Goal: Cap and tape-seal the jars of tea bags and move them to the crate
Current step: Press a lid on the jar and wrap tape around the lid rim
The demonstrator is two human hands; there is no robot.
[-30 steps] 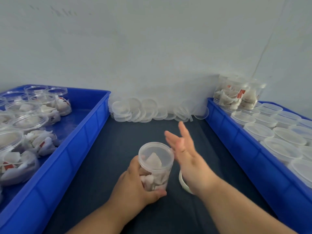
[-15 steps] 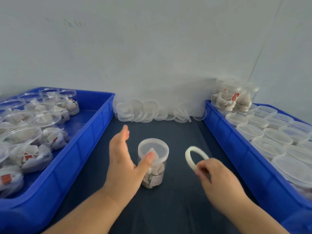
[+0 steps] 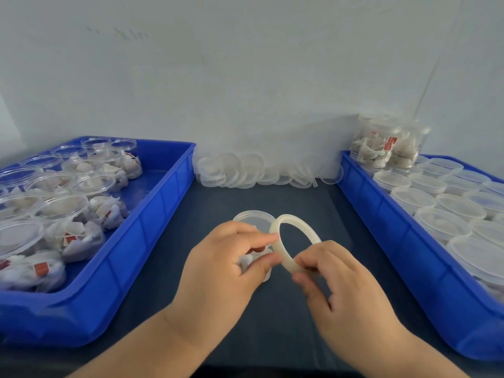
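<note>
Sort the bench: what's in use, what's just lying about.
In use: capped clear plastic tea-bag jar; white tape roll in left hand and right hand.
Lying about: loose clear lids; left blue crate of open jars; right blue crate of capped jars.

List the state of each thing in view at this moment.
jar, capped, upright, no tape seen
tape roll, lifted, held on edge
left hand, pinches the tape roll
right hand, grips the tape roll
left crate jars, uncapped, filled with tea bags
right crate jars, capped
lids, loose, in a leaning row at the back
</note>
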